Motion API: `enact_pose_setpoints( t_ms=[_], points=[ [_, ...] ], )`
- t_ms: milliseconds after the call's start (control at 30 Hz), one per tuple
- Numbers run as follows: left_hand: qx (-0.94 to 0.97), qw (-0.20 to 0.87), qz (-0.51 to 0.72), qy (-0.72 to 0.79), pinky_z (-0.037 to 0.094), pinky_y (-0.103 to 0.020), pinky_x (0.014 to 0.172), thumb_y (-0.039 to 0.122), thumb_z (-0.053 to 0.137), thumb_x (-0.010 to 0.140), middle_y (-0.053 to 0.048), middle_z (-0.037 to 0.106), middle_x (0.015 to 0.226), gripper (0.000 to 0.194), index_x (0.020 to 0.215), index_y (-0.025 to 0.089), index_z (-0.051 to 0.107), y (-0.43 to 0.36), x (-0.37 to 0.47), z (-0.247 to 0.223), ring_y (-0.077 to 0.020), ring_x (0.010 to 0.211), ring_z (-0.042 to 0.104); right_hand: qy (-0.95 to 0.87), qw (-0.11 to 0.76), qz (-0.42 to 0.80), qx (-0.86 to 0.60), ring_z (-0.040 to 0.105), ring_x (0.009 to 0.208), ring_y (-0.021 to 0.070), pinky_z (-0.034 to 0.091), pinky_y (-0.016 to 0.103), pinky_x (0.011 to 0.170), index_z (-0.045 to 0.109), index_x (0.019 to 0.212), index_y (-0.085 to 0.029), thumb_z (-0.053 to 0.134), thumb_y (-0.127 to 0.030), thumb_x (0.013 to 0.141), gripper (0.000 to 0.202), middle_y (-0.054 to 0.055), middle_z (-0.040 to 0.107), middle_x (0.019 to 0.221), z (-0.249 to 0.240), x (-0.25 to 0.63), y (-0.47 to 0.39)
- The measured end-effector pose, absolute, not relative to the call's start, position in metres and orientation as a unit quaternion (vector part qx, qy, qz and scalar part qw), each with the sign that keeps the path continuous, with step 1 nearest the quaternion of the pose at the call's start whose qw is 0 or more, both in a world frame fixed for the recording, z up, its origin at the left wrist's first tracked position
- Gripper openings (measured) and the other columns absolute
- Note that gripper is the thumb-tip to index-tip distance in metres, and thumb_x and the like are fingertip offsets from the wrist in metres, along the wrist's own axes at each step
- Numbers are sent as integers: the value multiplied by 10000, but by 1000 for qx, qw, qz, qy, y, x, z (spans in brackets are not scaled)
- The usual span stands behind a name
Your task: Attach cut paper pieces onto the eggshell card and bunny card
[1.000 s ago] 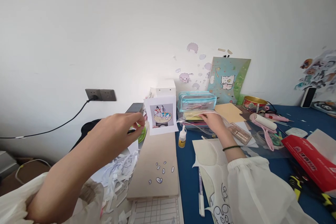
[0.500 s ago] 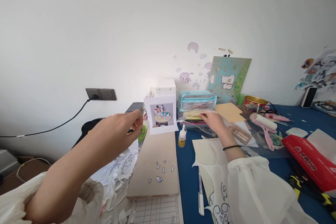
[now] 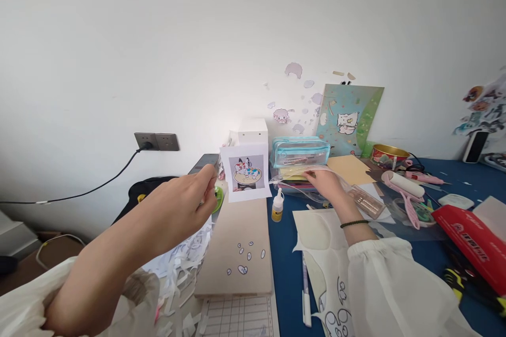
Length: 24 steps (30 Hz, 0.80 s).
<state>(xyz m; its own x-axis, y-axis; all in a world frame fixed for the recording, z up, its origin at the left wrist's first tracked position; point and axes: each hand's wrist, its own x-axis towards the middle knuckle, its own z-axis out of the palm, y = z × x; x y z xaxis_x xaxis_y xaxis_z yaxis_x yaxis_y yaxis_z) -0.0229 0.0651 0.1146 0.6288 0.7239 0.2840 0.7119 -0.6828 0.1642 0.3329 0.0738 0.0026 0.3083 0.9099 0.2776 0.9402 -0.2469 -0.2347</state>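
My left hand (image 3: pixel 197 197) hangs over the left side of the board, its fingers curled together; what they pinch, if anything, is too small to make out. Farther right, my right hand (image 3: pixel 322 180) is closed on the edge of a clear plastic bag (image 3: pixel 292 175), in front of a blue-trimmed clear pouch (image 3: pixel 302 152). Several small outlined paper pieces (image 3: pixel 242 269) lie on the beige board (image 3: pixel 233 226). Behind the board stands a printed picture of cartoon cats (image 3: pixel 247 171). A small glue bottle (image 3: pixel 277 206) with a yellow label is upright between the board and the bag.
Paper strips (image 3: pixel 177 268) are piled left of the board. Right of it lie a white pen (image 3: pixel 306 303) and cut paper sheets (image 3: pixel 328 253). Farther right are a pink lint roller (image 3: pixel 409 197), a red box (image 3: pixel 470 242), a round tin (image 3: pixel 389 155) and black-yellow pliers (image 3: pixel 454 281).
The whole view has shifted slightly, so things appear a little farther right. Both hands keep nearly the same poses, and my right hand stays on the clear bag.
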Motion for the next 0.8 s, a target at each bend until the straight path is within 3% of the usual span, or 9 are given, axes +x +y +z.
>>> enact_pose_setpoints(
  t_ms=[167, 367, 600, 800],
  points=[
    [909, 0, 110, 402, 318, -324, 495, 326, 267, 928, 13, 490, 616, 195, 759, 243, 315, 62, -23, 117, -175, 510, 466, -582, 195, -2, -789, 646, 920, 216, 484, 338, 790, 705, 971, -190, 505, -332, 907, 254, 81, 713, 1022, 8, 339, 68],
    [905, 7, 99, 413, 332, -319, 495, 346, 227, 944, 16, 488, 642, 219, 761, 247, 299, 61, -22, 118, -176, 528, 462, -585, 197, 62, -785, 656, 971, 204, 480, 257, 806, 755, 936, -201, 483, -157, 846, 290, 45, 722, 1086, 22, 353, 53],
    [907, 16, 144, 395, 294, -308, 473, 285, 354, 889, 10, 518, 648, 116, 782, 243, 341, 63, -24, 115, -171, 514, 466, -582, 192, 87, -785, 638, 1044, 212, 472, 282, 890, 749, 986, -192, 462, -75, 818, 354, 51, 701, 1144, 25, 352, 53],
    [908, -15, 157, 388, 291, -312, 488, 294, 276, 940, 26, 431, 630, 179, 767, 247, 261, 65, -23, 114, -166, 511, 385, -566, 194, 82, -797, 636, 1063, 221, 483, 287, 885, 728, 1053, -177, 452, -76, 825, 373, 69, 672, 1199, 25, 354, 52]
  ],
)
